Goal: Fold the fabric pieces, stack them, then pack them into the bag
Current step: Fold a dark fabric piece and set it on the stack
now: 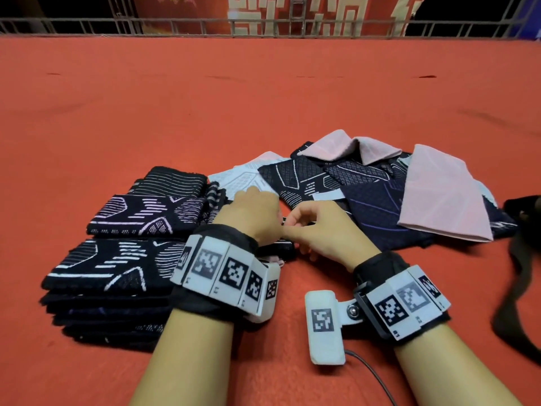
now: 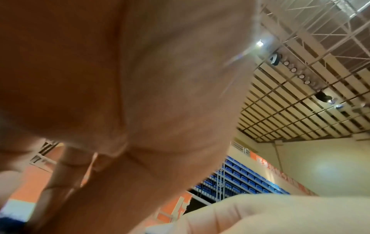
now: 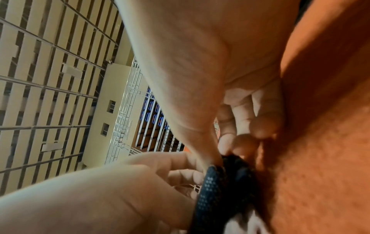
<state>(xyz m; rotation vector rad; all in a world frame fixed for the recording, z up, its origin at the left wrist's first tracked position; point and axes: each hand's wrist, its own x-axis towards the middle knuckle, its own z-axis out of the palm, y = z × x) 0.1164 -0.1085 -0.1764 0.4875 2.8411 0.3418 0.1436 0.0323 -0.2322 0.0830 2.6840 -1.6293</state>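
Dark fabric piece half hidden under both hands' grip.

An indoor sports arena: rows of blue seats rise behind white railings, beneath a high slatted ceiling hung with steel trusses and floodlights. A red carpet covers the floor, edged by a metal fence with a red banner.
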